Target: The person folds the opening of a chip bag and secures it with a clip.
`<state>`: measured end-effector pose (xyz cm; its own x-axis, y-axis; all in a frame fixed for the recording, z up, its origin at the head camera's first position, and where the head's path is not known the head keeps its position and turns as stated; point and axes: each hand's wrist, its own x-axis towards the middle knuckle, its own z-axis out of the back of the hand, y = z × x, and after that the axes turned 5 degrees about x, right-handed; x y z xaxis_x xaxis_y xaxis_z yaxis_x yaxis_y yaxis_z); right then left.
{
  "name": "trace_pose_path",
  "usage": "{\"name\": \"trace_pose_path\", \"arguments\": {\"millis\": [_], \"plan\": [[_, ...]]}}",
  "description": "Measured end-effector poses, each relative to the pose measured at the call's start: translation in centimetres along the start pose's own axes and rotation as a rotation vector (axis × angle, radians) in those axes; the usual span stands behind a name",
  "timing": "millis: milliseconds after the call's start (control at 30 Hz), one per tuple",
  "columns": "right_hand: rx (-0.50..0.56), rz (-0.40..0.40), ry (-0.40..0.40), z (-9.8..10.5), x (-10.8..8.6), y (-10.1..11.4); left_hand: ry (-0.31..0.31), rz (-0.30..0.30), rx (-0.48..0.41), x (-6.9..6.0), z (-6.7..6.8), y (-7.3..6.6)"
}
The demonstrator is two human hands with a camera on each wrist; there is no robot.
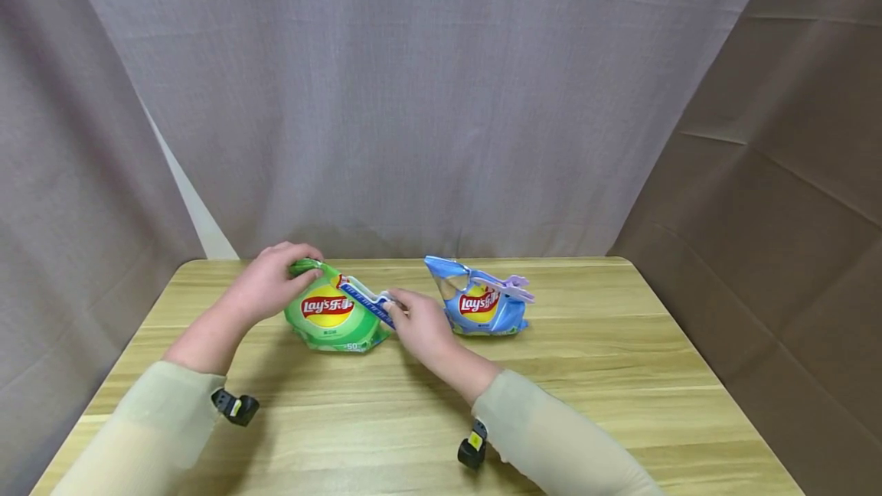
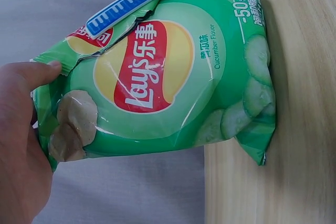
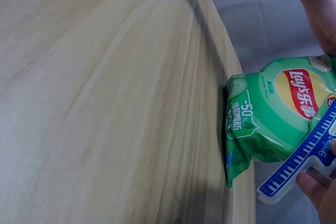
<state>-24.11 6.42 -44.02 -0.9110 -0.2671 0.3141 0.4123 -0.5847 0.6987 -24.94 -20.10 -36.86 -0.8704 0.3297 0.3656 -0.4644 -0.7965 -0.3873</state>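
A green Lay's chip bag point(image 1: 329, 334) stands on the table, its top edge folded over and slanting down to the right. My left hand point(image 1: 279, 279) grips its upper left corner, thumb on the front. A blue and white bag clip point(image 1: 363, 301) with a piano-key pattern lies along the slanted fold. My right hand point(image 1: 426, 331) pinches the clip's lower right end between thumb and fingers. In the left wrist view the clip point(image 2: 134, 6) crosses the folded flap; whether it is clamped, I cannot tell. The right wrist view shows its free end point(image 3: 278, 184) extending past the bag.
To the right stands a blue Lay's chip bag point(image 1: 475, 308), close behind my right hand, with a purple clip point(image 1: 513, 288) across its top. The wooden table point(image 1: 358, 435) ends at a grey curtain point(image 1: 441, 136) behind and a brown cloth point(image 1: 772, 251) at the right.
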Motion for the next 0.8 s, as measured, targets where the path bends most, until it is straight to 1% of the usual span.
{"name": "trace_pose_path", "arguments": {"millis": [167, 300, 533, 800], "plan": [[0.035, -0.016, 0.015, 0.0, 0.2, 0.5, -0.006, -0.016, -0.017, 0.0, 0.0, 0.1], [0.068, -0.024, 0.02, 0.1, 0.3, 1.0, -0.007, -0.003, -0.017, 0.0, -0.1, 0.0], [0.038, -0.018, 0.018, 0.2, 0.7, 1.7, -0.016, 0.004, -0.017, 0.0, -0.2, 0.0], [0.092, -0.022, 0.038, 0.1, 1.0, 2.4, -0.01, 0.041, -0.053, 0.0, -0.2, -0.2]]}}
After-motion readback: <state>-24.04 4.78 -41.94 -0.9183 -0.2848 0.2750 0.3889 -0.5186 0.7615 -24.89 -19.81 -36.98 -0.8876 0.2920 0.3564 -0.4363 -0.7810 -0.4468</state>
